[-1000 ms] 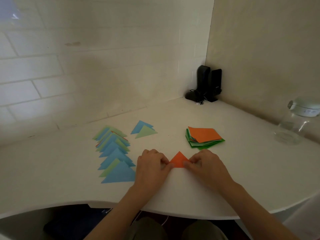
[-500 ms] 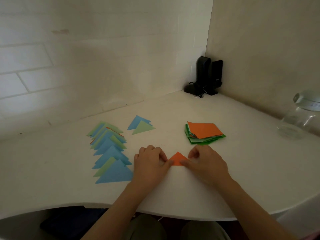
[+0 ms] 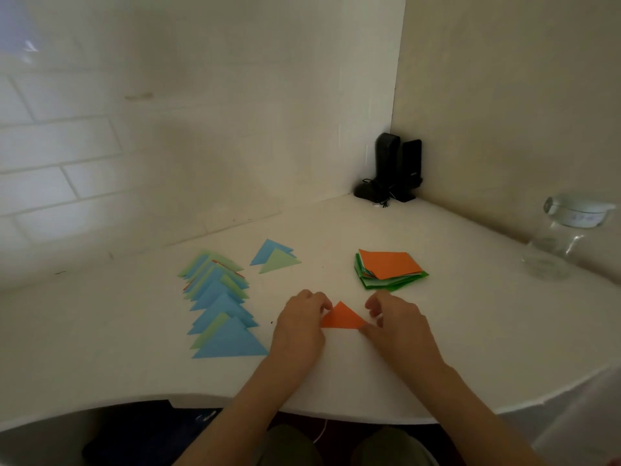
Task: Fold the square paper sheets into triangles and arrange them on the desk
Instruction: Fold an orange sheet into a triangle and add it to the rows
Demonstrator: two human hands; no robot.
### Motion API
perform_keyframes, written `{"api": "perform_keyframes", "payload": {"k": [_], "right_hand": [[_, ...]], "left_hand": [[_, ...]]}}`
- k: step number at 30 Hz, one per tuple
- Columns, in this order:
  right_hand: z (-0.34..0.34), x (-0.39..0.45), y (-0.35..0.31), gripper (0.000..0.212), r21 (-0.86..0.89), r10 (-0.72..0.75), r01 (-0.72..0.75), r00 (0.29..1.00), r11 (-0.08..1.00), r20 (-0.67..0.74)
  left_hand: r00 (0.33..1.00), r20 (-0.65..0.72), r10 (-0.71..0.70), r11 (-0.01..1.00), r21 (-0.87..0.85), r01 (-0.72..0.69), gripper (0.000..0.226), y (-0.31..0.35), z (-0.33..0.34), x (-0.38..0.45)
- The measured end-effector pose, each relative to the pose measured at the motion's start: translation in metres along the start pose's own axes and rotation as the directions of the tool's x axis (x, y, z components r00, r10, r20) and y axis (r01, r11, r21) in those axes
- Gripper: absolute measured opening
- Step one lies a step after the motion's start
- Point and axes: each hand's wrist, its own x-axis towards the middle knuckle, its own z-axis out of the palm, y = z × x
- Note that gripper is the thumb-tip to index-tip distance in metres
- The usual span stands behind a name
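Your left hand (image 3: 299, 326) has its fingers curled onto the left corner of the orange triangle (image 3: 342, 317), and your right hand (image 3: 398, 322) pinches its right corner, flat on the desk (image 3: 470, 348). Left of that is the overlapping row of folded triangles (image 3: 220, 307), with two more triangles (image 3: 274, 257) behind. The stack of square sheets (image 3: 389, 269) sits just past your right hand.

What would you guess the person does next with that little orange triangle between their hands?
Probably lift the orange triangle and carry it left to the overlapping row of blue and green triangles. It already lies flat and folded, the left hand and right hand pinch its two lower corners, and the stack of unfolded squares waits behind.
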Motion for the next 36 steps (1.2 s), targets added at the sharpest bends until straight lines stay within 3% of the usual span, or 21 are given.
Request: {"api": "perform_keyframes", "payload": {"k": [2, 5, 11, 16, 18, 21, 25, 30, 36], "right_hand": [[0.002, -0.001, -0.004, 0.033, 0.005, 0.004, -0.004, 1.000, 1.000, -0.008], [-0.001, -0.002, -0.006, 0.033, 0.099, 0.059, -0.061, 0.998, 0.993, 0.018], [-0.002, -0.004, 0.001, 0.022, 0.206, 0.076, -0.086, 0.995, 0.975, 0.058], [-0.011, 0.007, 0.009, 0.019, 0.278, 0.018, -0.047, 0.994, 0.959, 0.104], [-0.016, 0.021, 0.013, 0.017, 0.288, 0.015, -0.009, 1.000, 0.958, -0.017], [-0.017, 0.044, 0.026, 0.021, 0.160, -0.014, 0.055, 0.969, 0.986, -0.246], [-0.012, 0.064, 0.031, 0.034, -0.018, -0.104, 0.103, 0.968, 0.995, -0.229], [0.000, 0.077, 0.033, 0.023, -0.079, -0.176, 0.166, 0.972, 0.983, -0.157], [0.011, 0.079, 0.040, 0.014, -0.039, -0.156, 0.151, 0.956, 0.988, -0.249]], "left_hand": [[1.000, 0.003, 0.002, 0.995, 0.101, -0.002, 0.041, 0.010, 0.005, -0.003], [0.998, -0.005, -0.066, 0.988, 0.143, 0.066, 0.030, 0.018, 0.008, -0.002], [0.982, 0.093, -0.164, 0.986, -0.014, 0.166, 0.040, 0.014, 0.003, 0.003], [0.973, 0.133, -0.186, 0.974, -0.106, 0.201, 0.020, 0.013, -0.005, 0.006], [0.977, 0.148, -0.155, 0.984, -0.061, 0.166, 0.009, 0.010, -0.008, 0.011], [0.973, 0.161, -0.167, 0.986, 0.020, 0.166, 0.014, -0.003, -0.015, 0.026], [0.967, 0.100, -0.235, 0.971, 0.067, 0.229, 0.020, -0.032, -0.033, 0.054], [0.940, 0.004, -0.341, 0.940, 0.029, 0.340, 0.016, -0.068, -0.048, 0.085], [0.961, -0.063, -0.268, 0.958, 0.083, 0.273, 0.006, -0.087, -0.039, 0.102]]}}
